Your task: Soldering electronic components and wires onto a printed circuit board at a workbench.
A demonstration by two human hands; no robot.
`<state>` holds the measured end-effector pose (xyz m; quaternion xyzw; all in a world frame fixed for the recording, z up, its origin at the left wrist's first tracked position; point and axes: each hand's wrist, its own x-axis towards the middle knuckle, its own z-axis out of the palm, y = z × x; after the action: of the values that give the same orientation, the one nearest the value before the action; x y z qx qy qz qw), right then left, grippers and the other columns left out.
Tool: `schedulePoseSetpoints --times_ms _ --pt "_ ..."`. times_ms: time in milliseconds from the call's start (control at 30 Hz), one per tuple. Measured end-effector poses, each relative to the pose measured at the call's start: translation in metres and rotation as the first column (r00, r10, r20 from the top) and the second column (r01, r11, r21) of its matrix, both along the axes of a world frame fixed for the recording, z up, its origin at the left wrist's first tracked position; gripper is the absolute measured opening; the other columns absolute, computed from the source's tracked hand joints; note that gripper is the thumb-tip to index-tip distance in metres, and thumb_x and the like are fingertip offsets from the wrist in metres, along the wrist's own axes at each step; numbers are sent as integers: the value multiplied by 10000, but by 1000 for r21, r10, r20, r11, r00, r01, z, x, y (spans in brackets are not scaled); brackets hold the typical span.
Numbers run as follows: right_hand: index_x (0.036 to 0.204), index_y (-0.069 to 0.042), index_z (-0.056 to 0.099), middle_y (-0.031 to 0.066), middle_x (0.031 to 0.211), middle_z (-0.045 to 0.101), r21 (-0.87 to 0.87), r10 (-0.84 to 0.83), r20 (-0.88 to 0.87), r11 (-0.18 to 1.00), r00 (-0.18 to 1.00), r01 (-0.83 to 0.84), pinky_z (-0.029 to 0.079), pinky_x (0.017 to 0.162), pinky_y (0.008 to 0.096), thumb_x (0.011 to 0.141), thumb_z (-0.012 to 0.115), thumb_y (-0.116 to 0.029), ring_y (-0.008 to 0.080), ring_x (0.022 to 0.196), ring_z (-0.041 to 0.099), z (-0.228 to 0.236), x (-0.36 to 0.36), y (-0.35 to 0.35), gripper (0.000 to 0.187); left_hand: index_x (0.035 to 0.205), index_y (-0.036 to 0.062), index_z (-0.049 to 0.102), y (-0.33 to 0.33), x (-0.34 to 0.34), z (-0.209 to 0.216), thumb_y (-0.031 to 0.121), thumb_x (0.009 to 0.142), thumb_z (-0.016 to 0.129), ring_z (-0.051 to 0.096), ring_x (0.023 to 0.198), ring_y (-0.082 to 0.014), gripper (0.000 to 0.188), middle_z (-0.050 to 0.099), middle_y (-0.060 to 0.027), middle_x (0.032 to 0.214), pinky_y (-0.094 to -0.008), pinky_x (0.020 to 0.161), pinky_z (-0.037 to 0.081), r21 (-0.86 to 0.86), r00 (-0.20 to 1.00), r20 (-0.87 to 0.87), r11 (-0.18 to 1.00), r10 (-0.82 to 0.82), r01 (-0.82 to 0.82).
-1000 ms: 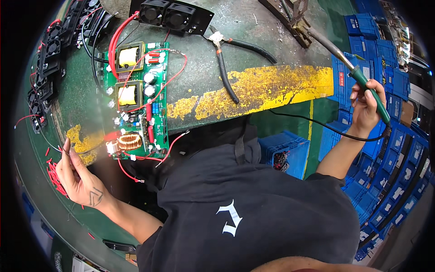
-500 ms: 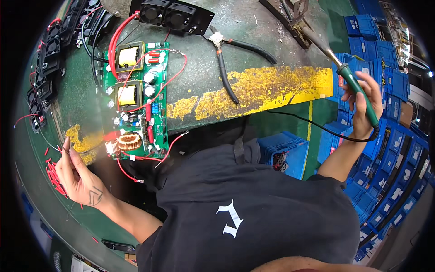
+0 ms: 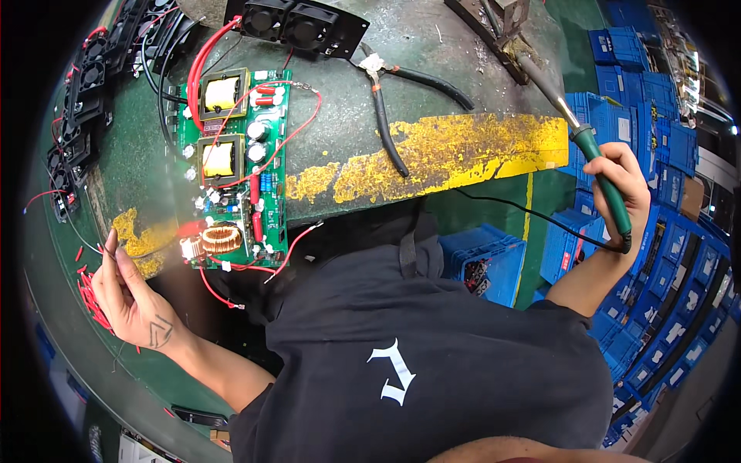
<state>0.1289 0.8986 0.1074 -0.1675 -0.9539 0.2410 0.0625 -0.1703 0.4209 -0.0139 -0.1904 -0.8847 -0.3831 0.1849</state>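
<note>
My right hand (image 3: 624, 181) is wrapped around the green handle of a soldering iron (image 3: 615, 204). The iron's metal shaft slants up and left, and its front end meets the dirty metal stand (image 3: 502, 46) on the bench. At the lower left, my left hand (image 3: 139, 301) pinches a thin dark wire (image 3: 86, 241) between thumb and forefinger. This wire runs up toward the row of fans. Between my hands lies a green circuit board (image 3: 274, 224) with two yellow transformers (image 3: 221, 94), a copper coil (image 3: 221, 238) and loose red wires.
Pliers (image 3: 378, 100) with dark handles lie spread on the bench (image 3: 340, 131). Black fans (image 3: 285, 27) stand behind the board, more (image 3: 77, 100) along the left. Red sleeves (image 3: 94, 301) lie beside my left hand. Blue bins (image 3: 482, 258) stand below the bench edge and at right.
The fingers of my right hand have closed more firmly around the iron's handle, and the handle's rear end has swung down and slightly left. My left hand has hardly moved.
</note>
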Motion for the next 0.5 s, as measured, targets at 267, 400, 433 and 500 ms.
schedulePoseSetpoints --times_ms 267,400,433,500 --pt "906 -33 701 72 971 520 6 66 127 998 990 -67 398 665 277 639 659 171 180 832 523 21 -13 -3 339 1234 -68 695 4 0 -5 -2 1016 616 611 922 -118 241 709 -94 1121 -259 788 491 8 1000 0 1000 -17 17" --pt "899 -37 697 75 975 523 29 92 115 995 989 -96 394 677 279 677 664 117 182 839 519 29 -8 -3 272 1229 -66 700 -2 0 1 -6 1011 622 615 921 -121 239 709 -95 1116 -254 786 493 9 1000 -15 1000 -5 6" --pt "899 -37 697 75 975 523 27 93 117 995 989 -96 394 677 279 677 664 117 182 839 519 30 -8 -4 272 1229 -66 700 -2 -1 1 -6 1011 622 615 921 -121 239 709 -95 1116 -254 786 493 7 1000 -13 1000 -5 5" --pt "901 -37 673 93 994 535 12 60 110 998 992 -62 395 716 290 727 654 81 190 856 518 31 -9 -5 210 1218 -64 707 -5 -1 7 -14 1007 622 622 926 -126 233 708 -94 1106 -256 804 501 -106 998 13 993 59 -57"
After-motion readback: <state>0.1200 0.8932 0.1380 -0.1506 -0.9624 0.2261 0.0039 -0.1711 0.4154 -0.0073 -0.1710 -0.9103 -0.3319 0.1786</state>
